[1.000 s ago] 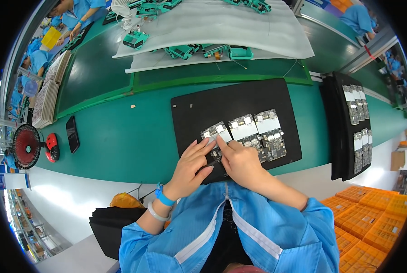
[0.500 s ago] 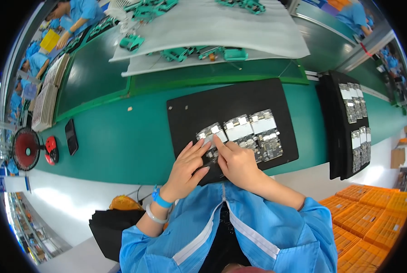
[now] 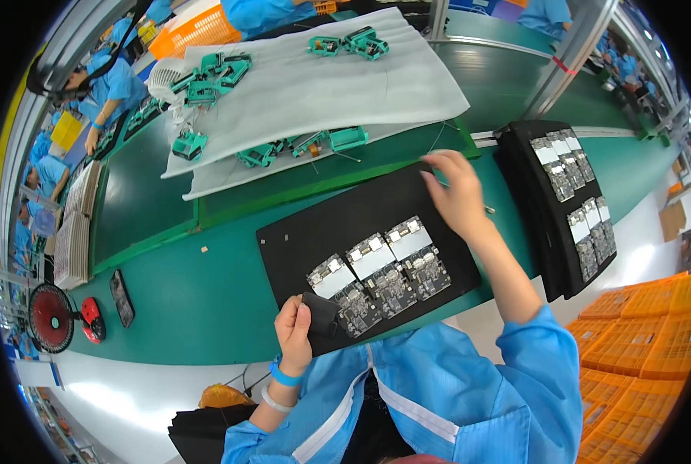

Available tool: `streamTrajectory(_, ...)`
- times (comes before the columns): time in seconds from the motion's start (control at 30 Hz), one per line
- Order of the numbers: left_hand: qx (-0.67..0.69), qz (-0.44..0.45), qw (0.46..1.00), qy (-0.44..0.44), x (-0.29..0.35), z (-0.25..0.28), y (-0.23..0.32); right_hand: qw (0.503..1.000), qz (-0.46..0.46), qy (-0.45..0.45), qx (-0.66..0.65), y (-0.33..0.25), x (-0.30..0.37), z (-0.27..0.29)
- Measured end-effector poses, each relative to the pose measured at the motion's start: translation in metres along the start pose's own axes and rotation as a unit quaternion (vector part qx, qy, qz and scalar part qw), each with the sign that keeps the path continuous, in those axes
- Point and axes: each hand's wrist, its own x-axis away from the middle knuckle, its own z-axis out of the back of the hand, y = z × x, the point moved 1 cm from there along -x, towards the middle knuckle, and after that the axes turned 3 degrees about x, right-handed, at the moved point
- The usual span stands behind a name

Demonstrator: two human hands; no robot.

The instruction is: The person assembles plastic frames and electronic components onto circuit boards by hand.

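On the green table lies a black mat (image 3: 337, 213) bearing several circuit boards with white labels; one board (image 3: 397, 261) sits in the middle of their row. My left hand (image 3: 293, 329) is closed on the mat's near left corner, which is bent upward beside the leftmost board (image 3: 341, 288). At the mat's far right corner is my right hand (image 3: 460, 193), its thumb and fingers apart around the mat's edge. No firm hold shows there.
To the right, a thick stack of black mats (image 3: 527, 185) carries more boards. Green fixtures (image 3: 206, 89) rest on white foam sheets (image 3: 283, 93) beyond the table. A phone (image 3: 121, 298) and small fan (image 3: 51, 317) are at left, orange crates (image 3: 631, 348) at lower right.
My hands have left the leftmost board. The left now grips the mat's near corner and bends it up; the right has moved out to the far right corner. The view has turned.
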Motion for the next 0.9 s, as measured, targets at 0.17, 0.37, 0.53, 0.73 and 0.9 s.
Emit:
streamTrajectory(0.17,-0.007,-0.017,1.0,0.012,-0.005,-0.005,0.0,0.983,0.181,-0.002,0.026,-0.006,-0.058,-0.088)
streamTrajectory(0.37,-0.019,-0.028,0.999,0.018,-0.003,0.008,-0.015,0.986,0.144,-0.04,0.067,-0.019,-0.067,-0.11)
streamTrajectory(0.53,-0.048,-0.097,0.994,-0.013,-0.028,-0.02,0.043,0.99,0.083,-0.099,-0.063,-0.05,-0.035,-0.035)
streamTrajectory(0.73,-0.13,-0.176,0.958,-0.186,-0.067,-0.034,0.102,0.868,0.202,-0.328,-0.312,-0.096,0.002,0.027)
streamTrajectory(0.9,0.137,-0.047,0.971,-0.192,-0.067,-0.033,0.092,0.757,0.006,-0.327,-0.566,-0.122,0.022,0.03)
